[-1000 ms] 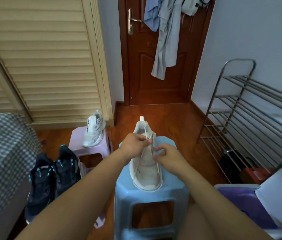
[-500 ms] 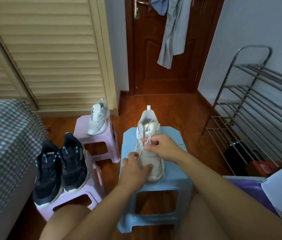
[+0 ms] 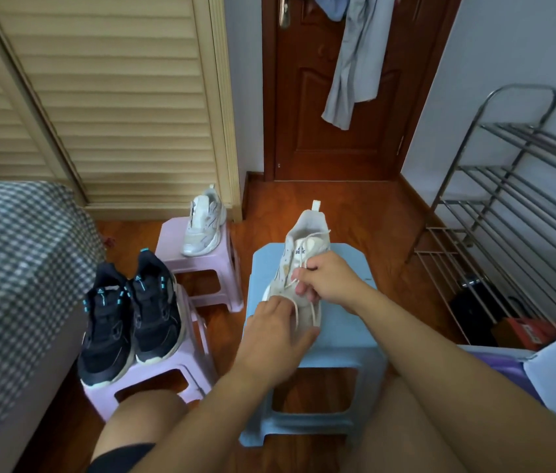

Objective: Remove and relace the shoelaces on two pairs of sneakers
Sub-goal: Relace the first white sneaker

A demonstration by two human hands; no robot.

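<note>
Bedroom floor, blue stool (image 3: 344,339) at frame ctr w/ white sneaker (image 3: 298,264) lying toe-toward-camera, heel up-frame; right hand (image 3: 329,279) pinches the lace (image 3: 298,279) mid-shoe, left hand (image 3: 276,331) grips the toe end, nearer the lower eyelets.

White sneaker (image 3: 298,268) lies on the blue stool (image 3: 344,322), heel toward the door (image 3: 331,83). Right hand (image 3: 329,279) pinches the lace (image 3: 303,264) over the tongue; left hand (image 3: 274,331) grips the toe end at the stool's near edge (fingers curled over it). Second white sneaker (image 3: 203,221) on the far pink stool (image 3: 174,254); black pair (image 3: 129,315) on the near pink stool (image 3: 153,377).
</note>
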